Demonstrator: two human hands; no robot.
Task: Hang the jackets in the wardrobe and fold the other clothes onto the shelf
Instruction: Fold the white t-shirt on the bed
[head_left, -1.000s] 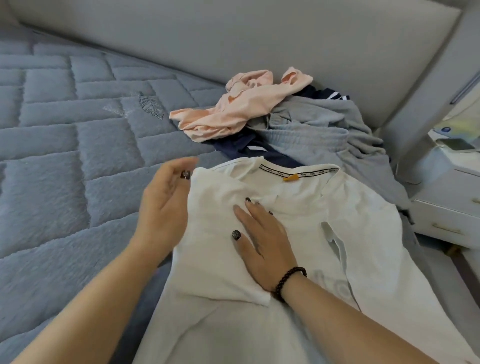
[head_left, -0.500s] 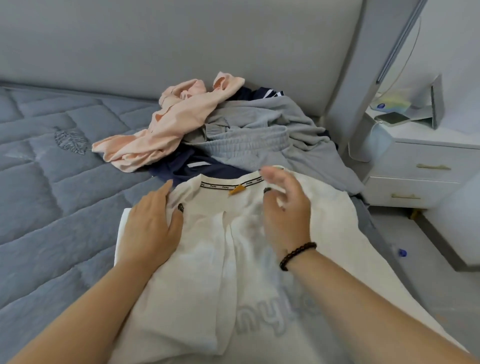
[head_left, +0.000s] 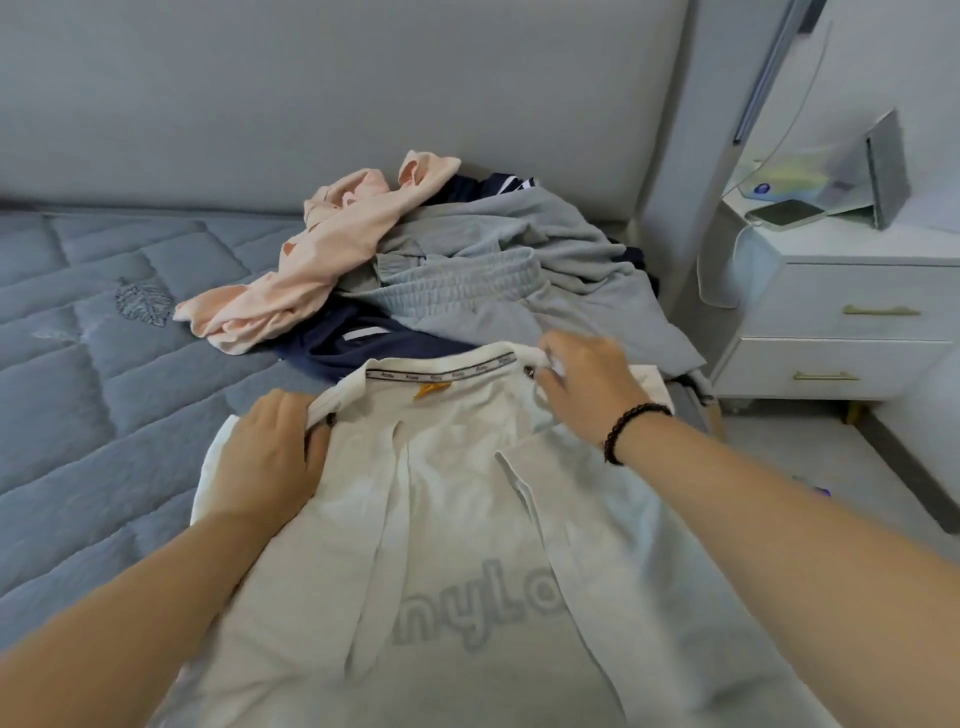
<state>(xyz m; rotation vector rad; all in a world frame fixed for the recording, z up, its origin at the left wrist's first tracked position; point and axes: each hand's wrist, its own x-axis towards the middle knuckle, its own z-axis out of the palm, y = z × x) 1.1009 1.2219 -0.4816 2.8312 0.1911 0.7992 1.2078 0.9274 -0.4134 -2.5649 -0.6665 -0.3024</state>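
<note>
The white T-shirt (head_left: 457, 519) lies flat on the bed, close to the person, w/ both sides folded in toward the middle. Its collar points away from the person, and a small orange tag (head_left: 429, 389) shows just under the neck band. Grey letters show through the cloth lower down, partly covered by the right fold.

The left hand (head_left: 270, 457) is on the left shoulder of the shirt. Its thumb is hooked over the shoulder edge and pinches the cloth; the fingers are curled on the left side. The right hand (head_left: 587, 379) grasps the right shoulder near the collar end, fingers curled around a bit of white cloth. It is a little blurred, so the exact finger positions I cannot tell. A black bead bracelet (head_left: 631, 428) sits on the right wrist.

Just behind the collar lies a dark navy garment (head_left: 353, 340), touching the shirt. Behind that is a pile: grey sweatpants (head_left: 493, 280) w/ the elastic waist visible, and a peach-pink garment (head_left: 311, 270) lying over the left part of the pile. The pile rests against the grey headboard (head_left: 311, 93).

The mattress (head_left: 104, 364) is grey-blue and quilted. To the right of the bed stands a white nightstand (head_left: 852, 322) w/ two drawers and gold handles. On top lies a phone (head_left: 784, 213).
</note>
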